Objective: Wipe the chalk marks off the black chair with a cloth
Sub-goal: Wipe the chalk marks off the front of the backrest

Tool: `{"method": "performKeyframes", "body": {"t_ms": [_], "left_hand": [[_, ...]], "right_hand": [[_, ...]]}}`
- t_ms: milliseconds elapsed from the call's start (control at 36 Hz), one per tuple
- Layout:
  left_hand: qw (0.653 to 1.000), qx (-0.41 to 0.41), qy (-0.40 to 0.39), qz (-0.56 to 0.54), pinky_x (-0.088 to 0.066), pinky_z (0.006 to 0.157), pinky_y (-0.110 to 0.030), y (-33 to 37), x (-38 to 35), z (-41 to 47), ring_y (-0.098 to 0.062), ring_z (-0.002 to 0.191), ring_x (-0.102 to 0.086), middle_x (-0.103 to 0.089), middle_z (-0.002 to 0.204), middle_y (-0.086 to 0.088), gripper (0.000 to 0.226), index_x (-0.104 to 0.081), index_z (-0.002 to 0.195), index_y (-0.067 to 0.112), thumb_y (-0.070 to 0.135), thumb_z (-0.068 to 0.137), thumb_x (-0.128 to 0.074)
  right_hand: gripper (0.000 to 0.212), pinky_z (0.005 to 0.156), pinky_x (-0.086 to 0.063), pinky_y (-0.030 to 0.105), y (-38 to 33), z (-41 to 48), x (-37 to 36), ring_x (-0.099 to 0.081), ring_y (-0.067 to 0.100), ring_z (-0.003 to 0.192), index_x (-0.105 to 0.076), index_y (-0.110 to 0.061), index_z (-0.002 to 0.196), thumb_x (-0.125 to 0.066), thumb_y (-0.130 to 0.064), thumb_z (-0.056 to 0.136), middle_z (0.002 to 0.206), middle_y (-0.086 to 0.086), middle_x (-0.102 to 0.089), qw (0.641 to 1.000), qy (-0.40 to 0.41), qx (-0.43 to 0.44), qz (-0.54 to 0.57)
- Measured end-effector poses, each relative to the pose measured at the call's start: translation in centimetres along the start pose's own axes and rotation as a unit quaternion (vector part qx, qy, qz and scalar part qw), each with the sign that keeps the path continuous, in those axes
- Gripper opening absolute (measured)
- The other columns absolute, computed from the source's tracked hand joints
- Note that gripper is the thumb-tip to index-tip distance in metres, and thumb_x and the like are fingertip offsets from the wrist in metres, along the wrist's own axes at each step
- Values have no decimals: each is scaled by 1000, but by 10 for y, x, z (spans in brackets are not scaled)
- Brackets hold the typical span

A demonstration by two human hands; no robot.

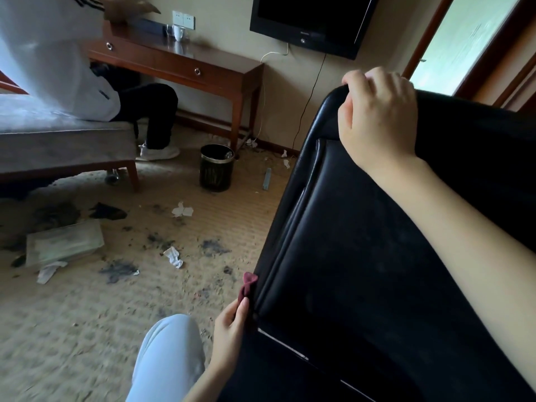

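Chair: we see the black chair [377, 256] fill the right half of the view, its padded panel facing us and its rounded top edge toward the far wall.
Right hand: our right hand [377, 117] grips the chair's top edge near its left corner, fingers curled over the rim, forearm lying across the panel.
Left hand: our left hand [230, 329] sits low at the chair's left edge, thumb and fingers pinching the cloth.
Cloth: the dark red cloth [247, 285] rises out of that pinch, its free end above the fingertips and touching the chair's left side piping.
Marks: we make out a faint grey haze on the panel; we cannot tell whether it is chalk.
Leg: our knee in pale trousers [171, 352] is just left of the left hand.
Floor: the carpet [87, 329] carries dark smudges, crumpled paper scraps [182, 210] and a black waste bin [217, 166] near the wooden desk [185, 62].
Wall: a television [310, 18] hangs above the desk's right end.
Other person: someone in a white top [52, 68] sits at the far left.
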State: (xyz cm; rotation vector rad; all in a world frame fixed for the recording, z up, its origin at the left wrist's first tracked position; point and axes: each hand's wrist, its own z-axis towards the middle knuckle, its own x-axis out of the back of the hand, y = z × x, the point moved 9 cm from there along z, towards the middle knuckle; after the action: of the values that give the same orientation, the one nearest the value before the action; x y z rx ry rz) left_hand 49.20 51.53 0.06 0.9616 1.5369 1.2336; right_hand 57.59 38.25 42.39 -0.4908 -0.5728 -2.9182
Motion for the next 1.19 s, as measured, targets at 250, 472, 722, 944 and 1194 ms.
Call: {"method": "performKeyframes", "body": {"t_ms": [250,472,722,944,1194], "left_hand": [[988,103,112,-33,-52,50,-30,-27,66,33,-23,60,-56,-65,85,-18,44,-66,96,2,44,95,-52],[983,-151,-34,-96,-42,51,-22,198,-43,72,-11,62,-52,-60,65,7,25,-68,89,11,27,98,-52],[984,-169,-57,-6,-35,57,-20,176,-73,66,0,65,-40,-53,62,10,30,-64,80,15,27,101,-46],[999,-33,-23,-3,-42,70,-29,69,-43,60,-5,73,-49,-62,75,-1,41,-69,99,5,40,98,-48],[997,20,-29,70,-52,63,-23,7,-25,55,-30,105,-60,-53,109,-37,49,-52,114,-15,31,100,-45]], "right_hand": [[34,78,-41,43,0,0,1,-55,39,86,-61,-2,105,-35,-15,87,96,20,-60,1000,-12,2,12],[37,79,-42,42,1,-1,0,-57,37,86,-62,-4,104,-32,-15,85,95,18,-61,1000,-16,-13,8],[45,87,-36,41,2,-1,-3,-54,34,102,-57,-9,118,-25,-19,89,111,15,-59,1000,-22,-12,3],[30,67,-46,36,1,-1,3,-61,31,72,-69,-8,90,-43,-14,76,80,12,-64,999,42,-27,16],[33,67,-43,37,5,0,10,-60,31,68,-70,-4,83,-39,-14,77,74,12,-63,995,39,-46,81]]}}
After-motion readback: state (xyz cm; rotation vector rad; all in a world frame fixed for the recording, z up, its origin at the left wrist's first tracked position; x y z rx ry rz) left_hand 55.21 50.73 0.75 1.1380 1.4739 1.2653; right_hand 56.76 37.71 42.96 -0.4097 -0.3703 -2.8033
